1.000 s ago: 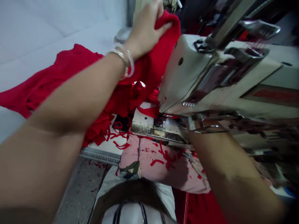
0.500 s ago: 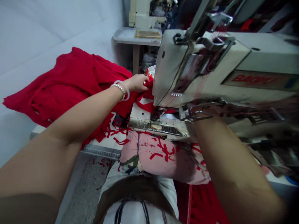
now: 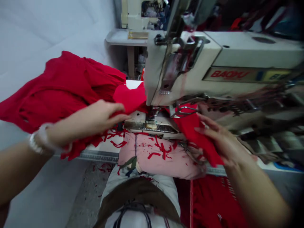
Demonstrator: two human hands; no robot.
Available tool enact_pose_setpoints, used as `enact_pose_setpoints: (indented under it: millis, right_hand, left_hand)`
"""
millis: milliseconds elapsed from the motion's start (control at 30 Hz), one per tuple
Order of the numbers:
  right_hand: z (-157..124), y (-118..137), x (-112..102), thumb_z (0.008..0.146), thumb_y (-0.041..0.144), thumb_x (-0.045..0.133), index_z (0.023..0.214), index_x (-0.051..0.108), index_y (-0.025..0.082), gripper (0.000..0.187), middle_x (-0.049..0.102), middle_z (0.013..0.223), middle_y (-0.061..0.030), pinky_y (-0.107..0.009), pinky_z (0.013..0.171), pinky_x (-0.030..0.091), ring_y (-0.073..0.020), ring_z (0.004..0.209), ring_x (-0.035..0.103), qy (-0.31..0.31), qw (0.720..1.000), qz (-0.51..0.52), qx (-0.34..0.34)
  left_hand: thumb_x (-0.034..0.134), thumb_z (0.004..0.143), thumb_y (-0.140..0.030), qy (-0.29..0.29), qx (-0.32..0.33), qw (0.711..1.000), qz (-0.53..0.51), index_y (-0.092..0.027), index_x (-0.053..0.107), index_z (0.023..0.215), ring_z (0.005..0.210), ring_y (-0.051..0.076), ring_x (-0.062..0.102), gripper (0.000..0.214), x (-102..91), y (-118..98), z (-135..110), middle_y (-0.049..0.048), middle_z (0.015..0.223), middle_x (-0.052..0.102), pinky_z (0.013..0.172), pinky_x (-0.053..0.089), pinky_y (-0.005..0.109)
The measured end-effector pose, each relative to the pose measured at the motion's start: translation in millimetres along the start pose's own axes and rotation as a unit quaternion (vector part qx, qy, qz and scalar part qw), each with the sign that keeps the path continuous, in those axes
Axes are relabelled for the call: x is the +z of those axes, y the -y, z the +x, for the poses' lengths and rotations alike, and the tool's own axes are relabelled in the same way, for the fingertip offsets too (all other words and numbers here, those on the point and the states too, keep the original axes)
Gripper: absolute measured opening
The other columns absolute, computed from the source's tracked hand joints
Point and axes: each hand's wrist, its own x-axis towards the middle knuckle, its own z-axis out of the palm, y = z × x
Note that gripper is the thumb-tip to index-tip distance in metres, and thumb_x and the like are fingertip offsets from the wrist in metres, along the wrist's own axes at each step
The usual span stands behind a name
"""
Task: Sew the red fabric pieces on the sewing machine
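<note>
A piece of red fabric (image 3: 130,97) runs under the presser foot (image 3: 155,111) of the sewing machine (image 3: 185,76) and comes out on its right side. My left hand (image 3: 102,115) is at the fabric's near left edge, blurred, thumb and fingers apart; whether it touches the cloth is hard to tell. On the right, my right hand (image 3: 222,141) grips the fabric's other end between thumb and fingers, beside the machine bed. The cloth hangs slanting down toward me there. A large heap of red cloth (image 3: 68,82) lies to the left, behind my left forearm.
A pink padded cover (image 3: 147,161) with red scraps (image 3: 163,148) lies along the table's front. More trimmings lie left of the machine bed. Red cloth (image 3: 213,202) sits low on the right. Another machine (image 3: 134,15) stands behind, near a white sheet (image 3: 47,28).
My left hand has come back toward me and left from beside the machine head. My right hand has moved out from behind the needle area, drawing red fabric rightward. The view has shifted right.
</note>
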Motion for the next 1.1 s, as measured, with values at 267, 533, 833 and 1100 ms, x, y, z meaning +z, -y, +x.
enact_pose_setpoints:
  millis: [267,533,833,1100]
  right_hand:
    - [-73,-9,-17,0.093,0.044,0.055,0.113,0.059,0.021,0.031,0.071,0.097,-0.0082,-0.033,0.069,0.055,-0.0209,0.082,0.069,0.065,0.965,-0.237,-0.088]
    - [-32,2,79,0.089,0.019,0.052,0.110,0.054,0.009,0.023,0.058,0.108,-0.0198,-0.042,0.078,0.044,-0.0324,0.098,0.051,-0.102,0.745,-0.591,-0.290]
    - [-28,6,50,0.091,0.017,0.049,0.084,0.057,0.016,0.011,0.057,0.076,-0.0085,-0.035,0.067,0.041,-0.0233,0.075,0.052,-0.124,0.724,-0.589,-0.336]
    - [-20,42,122,0.095,0.010,0.044,0.113,0.061,0.011,0.025,0.059,0.129,-0.0139,-0.037,0.097,0.043,-0.0244,0.122,0.049,0.064,0.702,-0.452,-0.547]
  left_hand:
    - [0.058,0.087,-0.058,0.008,0.016,1.000,-0.012,-0.018,0.059,0.085,0.055,0.014,0.052,0.039,60.5,2,-34,0.0011,0.070,0.062,0.051,0.032,0.023]
    - [0.059,0.093,-0.022,0.057,0.191,0.974,0.106,-0.022,0.066,0.117,0.099,0.021,0.067,0.025,73.1,-19,-36,0.0100,0.114,0.068,0.084,0.050,0.028]
    - [0.046,0.098,-0.016,-0.088,0.278,0.955,0.056,-0.023,0.061,0.128,0.131,0.021,0.054,0.035,64.4,44,-19,0.0074,0.125,0.068,0.118,0.034,0.045]
    - [0.080,0.075,-0.030,-0.217,0.001,0.857,-0.468,-0.018,0.066,0.091,0.083,0.015,0.070,0.025,54.5,24,7,0.0039,0.091,0.073,0.075,0.058,0.023]
